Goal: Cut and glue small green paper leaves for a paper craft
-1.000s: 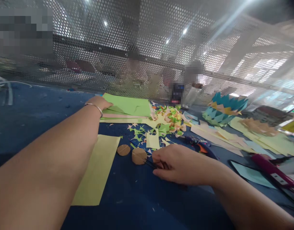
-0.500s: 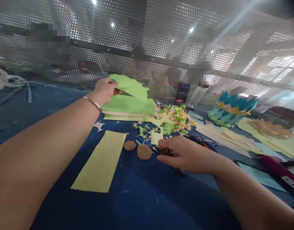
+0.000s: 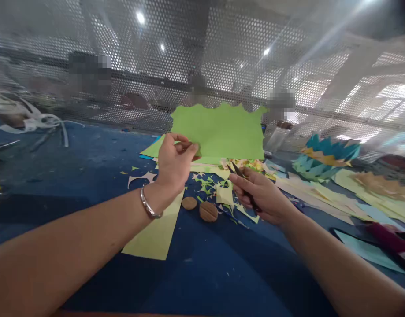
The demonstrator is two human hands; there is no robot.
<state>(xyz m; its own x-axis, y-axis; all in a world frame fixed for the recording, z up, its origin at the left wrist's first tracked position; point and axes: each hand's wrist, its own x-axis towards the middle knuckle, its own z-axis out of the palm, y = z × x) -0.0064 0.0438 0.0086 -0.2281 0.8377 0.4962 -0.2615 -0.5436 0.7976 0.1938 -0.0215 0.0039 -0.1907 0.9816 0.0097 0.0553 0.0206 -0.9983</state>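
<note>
Green sheet up in the left hand

The left hand pinches it near the lower left – it stands beyond both hands, its top edge scalloped. The right hand grips a dark two-tipped tool, tips parted. Between the hands, on their near side, two brown discs lie on the blue surface – a yellow sheet partly hidden by the left wrist.

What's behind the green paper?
Behind the green paper is a mesh screen, showing above it. A dark sliver peeks out on its right; the paper hides the rest.
</note>
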